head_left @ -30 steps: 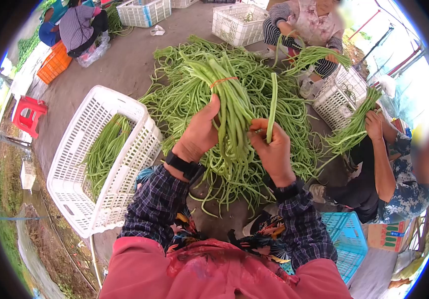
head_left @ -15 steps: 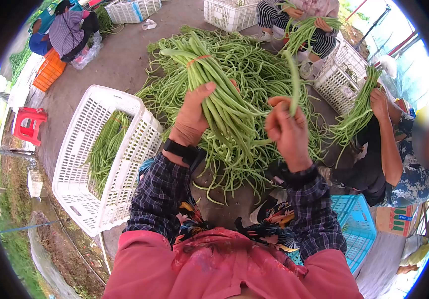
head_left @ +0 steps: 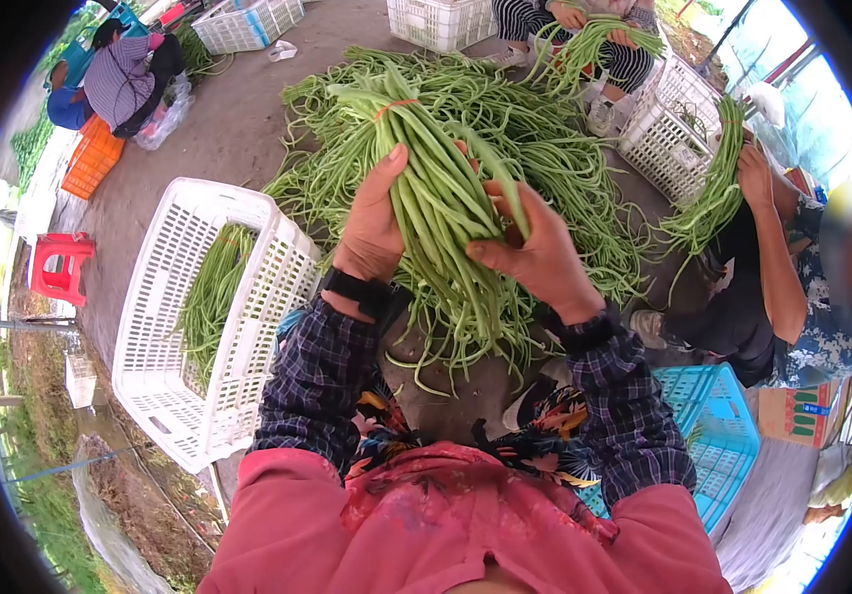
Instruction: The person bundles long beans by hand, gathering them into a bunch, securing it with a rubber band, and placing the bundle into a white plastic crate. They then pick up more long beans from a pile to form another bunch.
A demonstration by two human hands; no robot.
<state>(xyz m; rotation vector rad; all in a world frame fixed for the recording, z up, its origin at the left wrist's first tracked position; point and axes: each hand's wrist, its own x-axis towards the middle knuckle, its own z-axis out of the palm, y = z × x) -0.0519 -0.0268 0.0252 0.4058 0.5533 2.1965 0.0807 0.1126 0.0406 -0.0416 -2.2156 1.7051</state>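
Observation:
My left hand point(head_left: 371, 228) is closed round a thick bundle of green long beans point(head_left: 436, 183), its thumb lying across the near side. A red band point(head_left: 395, 107) circles the bundle near its upper end. At the bundle's right side, my right hand point(head_left: 540, 252) pinches a single long bean point(head_left: 493, 163) that lies against the others. The bundle's lower ends hang down between my hands. Behind it spreads a large heap of loose long beans point(head_left: 569, 148) on the ground.
A white crate point(head_left: 272, 267) with banded beans point(head_left: 213, 297) stands at left; a blue crate point(head_left: 733, 436) is at lower right. Co-workers hold beans at right point(head_left: 797, 287) and top point(head_left: 629, 59). Another person point(head_left: 129, 84) sits far left near a red stool point(head_left: 61, 267).
My right hand has moved left and brought the single bean from upright, apart from the bundle, to against its right side. My left hand still grips the bundle. The view has shifted slightly.

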